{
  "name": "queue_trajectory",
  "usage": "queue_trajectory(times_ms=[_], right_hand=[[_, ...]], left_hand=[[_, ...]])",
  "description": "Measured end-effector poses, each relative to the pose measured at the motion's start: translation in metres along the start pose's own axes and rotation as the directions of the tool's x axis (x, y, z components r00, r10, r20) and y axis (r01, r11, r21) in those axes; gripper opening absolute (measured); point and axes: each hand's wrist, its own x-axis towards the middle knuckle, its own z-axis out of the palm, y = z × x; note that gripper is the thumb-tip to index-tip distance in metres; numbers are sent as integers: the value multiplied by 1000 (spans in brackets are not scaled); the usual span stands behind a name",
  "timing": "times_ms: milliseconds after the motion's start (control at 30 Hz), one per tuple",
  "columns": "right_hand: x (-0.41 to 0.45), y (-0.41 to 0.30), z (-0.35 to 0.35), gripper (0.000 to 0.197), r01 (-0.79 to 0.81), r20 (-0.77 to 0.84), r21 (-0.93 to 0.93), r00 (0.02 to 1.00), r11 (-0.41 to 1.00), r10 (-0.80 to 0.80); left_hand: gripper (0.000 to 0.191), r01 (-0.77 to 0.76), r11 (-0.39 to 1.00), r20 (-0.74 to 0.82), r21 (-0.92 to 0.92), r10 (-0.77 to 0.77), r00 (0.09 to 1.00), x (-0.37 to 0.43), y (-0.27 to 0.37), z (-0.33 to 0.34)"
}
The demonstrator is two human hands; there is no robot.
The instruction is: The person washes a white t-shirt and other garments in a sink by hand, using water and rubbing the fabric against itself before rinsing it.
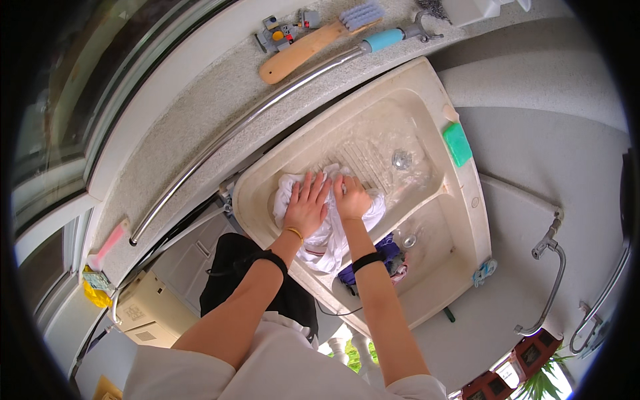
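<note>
A wet, bunched white garment (327, 245) lies over the near end of the ribbed washboard (367, 160) in a cream laundry sink (470, 192). Flat on its left part rests my left hand (306, 206), fingers spread and gripping nothing. My right hand (353, 198) is curled into the cloth just to the right, with its fingers folded over a piece of it. Part of the garment hangs over the sink's near rim. Shallow water covers the basin floor around a metal drain (401, 159).
A green soap bar (457, 145) sits on the right rim. Purple clothing (386, 247) lies in the smaller basin. A wooden-handled brush (310, 49), a metal pole (245, 120) and grey toy pieces (276, 36) occupy the ledge. A wall faucet (552, 245) is at right.
</note>
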Motion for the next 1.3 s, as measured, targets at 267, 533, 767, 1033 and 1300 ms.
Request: queue_trajectory(times_ms=[267, 533, 767, 1033, 1300], right_hand=[[129, 103, 13, 28, -59, -115, -107, 992, 993, 47], [-5, 2, -22, 32, -89, 136, 168, 989, 982, 66], [-44, 8, -12, 17, 142, -13, 50, 990, 989, -142], [-11, 4, -2, 26, 21, 18, 175, 1000, 984, -25], [117, 100, 21, 33, 3, -145, -154, 989, 988, -26]], left_hand=[[62, -40, 999, -43, -14, 40, 998, 4, 13, 4], [62, 15, 1000, -25, 26, -14, 1000, -1, -3, 2], [64, -30, 999, 31, -31, 30, 999, 3, 11, 4], [60, 3, 1000, -4, -20, -3, 1000, 0, 2, 0], [61, -6, 1000, -19, -23, 6, 1000, 5, 12, 4]])
